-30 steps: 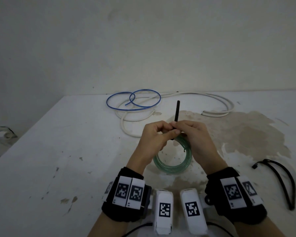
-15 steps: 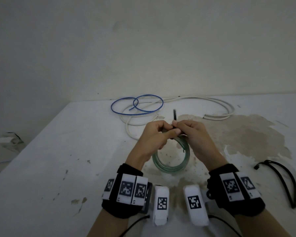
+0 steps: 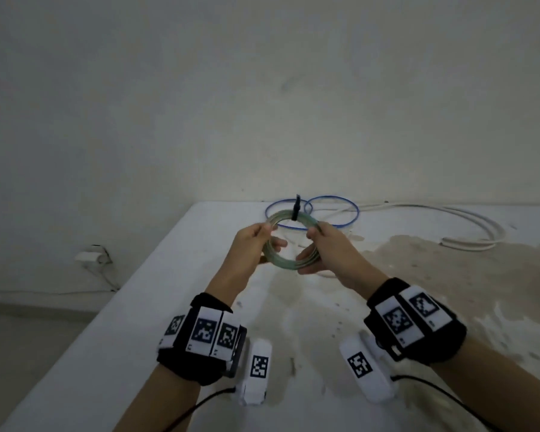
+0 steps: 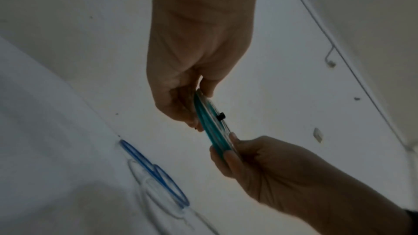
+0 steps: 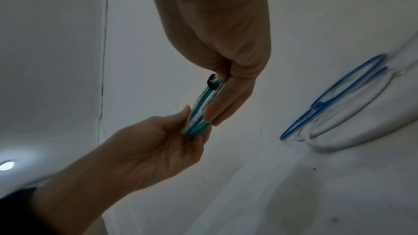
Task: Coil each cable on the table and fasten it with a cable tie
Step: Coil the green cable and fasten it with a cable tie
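The tied green coil (image 3: 289, 241) has been lifted off the surface (image 3: 138, 338), left hand (image 3: 250, 244) and right hand (image 3: 328, 247) gripping opposite sides. Likely next: set it aside, then coil the blue cable (image 3: 331, 212).

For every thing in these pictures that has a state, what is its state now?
Green cable: coiled, lifted off the table, held on both sides.
Black cable tie: wrapped around the coil, tail sticking up.
Left hand: grips the coil's left side.
Right hand: grips the coil's right side.
Blue cable: loose loops on the table, no tie.
White cable: loose on the table, no tie.
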